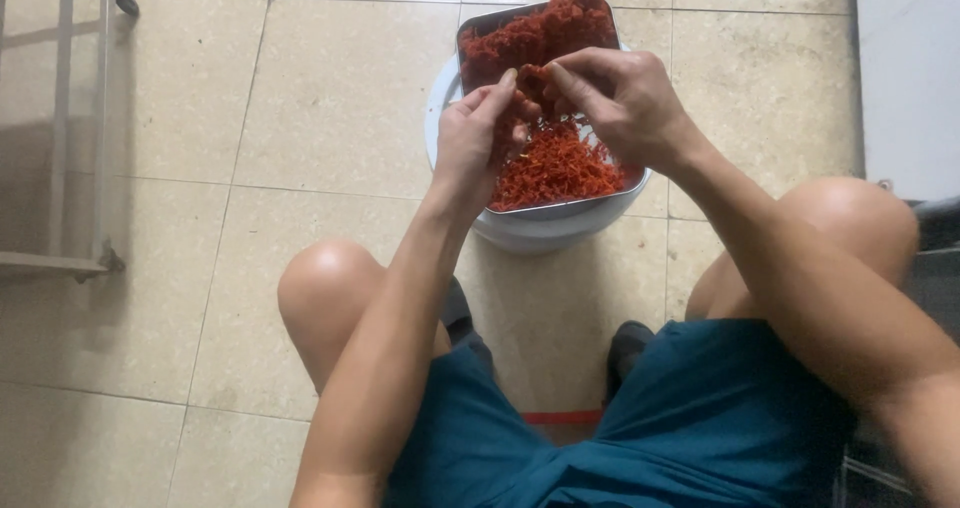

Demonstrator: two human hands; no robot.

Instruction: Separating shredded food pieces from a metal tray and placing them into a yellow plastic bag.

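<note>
Head view, looking straight down: a seated person is seen with both bare hands raised over a metal tray (560,208) that rests across the top of a white bucket (530,233) on a tiled floor (300,118). The tray is filled with red-orange shredded strands (555,168), heaped higher at the far end and looser near the front edge.

Left hand (470,138): fingers are drawn together, thumb against fingertips, pinching a small clump of the strands just above the pile. Right hand (625,98): thumb and first fingers are likewise pressed together on the same clump from the opposite side; the two hands nearly touch at the fingertips. Both are closed on strands, neither spread.

Handling judgement: the strands appear light, thin and soft, tangled into mats rather than lying loose. They are judged likely to break or shed if pulled hard, and to cling to one another. Hold is best taken at the edge of a clump, with fingertips only, so that small tufts can be teased apart without crushing. The tray itself looks stiff and thin-walled; its perch on the bucket rim is judged easy to tip if pressed at one end.

Surroundings: a metal rack frame (60,118) is noted at far left, well apart. Knees and blue shorts (700,428) are seen below.
</note>
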